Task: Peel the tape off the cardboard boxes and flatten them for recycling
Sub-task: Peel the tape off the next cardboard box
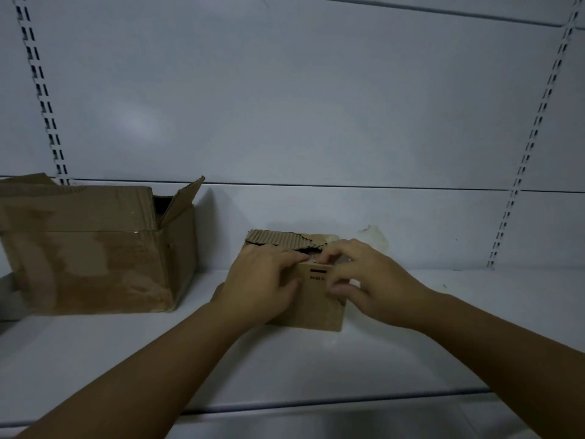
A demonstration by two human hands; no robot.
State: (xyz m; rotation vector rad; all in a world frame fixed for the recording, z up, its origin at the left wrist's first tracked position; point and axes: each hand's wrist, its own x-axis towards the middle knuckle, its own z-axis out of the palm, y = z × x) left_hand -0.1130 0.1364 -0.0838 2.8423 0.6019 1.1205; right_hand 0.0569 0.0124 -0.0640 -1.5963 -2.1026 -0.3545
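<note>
Hands met on the small box [319,308], which sat on the white shelf [316,369]. Its left hand [262,280] curled over the top left corner, fingertips at the torn seam. The right hand [370,280] pinched the top front edge, thumb on the printed face (tape between the fingers: could not tell). To the left, well apart, stood the larger open box [95,255].
</note>
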